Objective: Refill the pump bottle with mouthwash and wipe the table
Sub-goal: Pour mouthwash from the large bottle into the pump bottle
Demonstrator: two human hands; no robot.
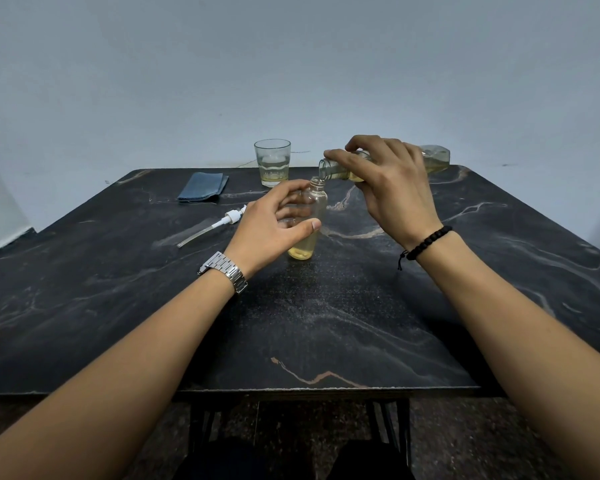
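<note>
The small bottle (309, 220) stands upright mid-table (326, 323), the left hand (274, 226) curled loosely around it. The right hand (392, 188) grips the mouthwash bottle (433, 159) tipped over its neck. Left of it lie the pump (222, 221) and cloth (203, 187); a glass (272, 162) stands behind.

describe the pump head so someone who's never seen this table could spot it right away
On the dark marbled table, look left of the small clear bottle the left hand steadies, and nearer than the folded blue cloth. The pump head lies flat there on its side, apart from the bottle. It is the only white piece, with a thin clear tube trailing off to its left.
</note>
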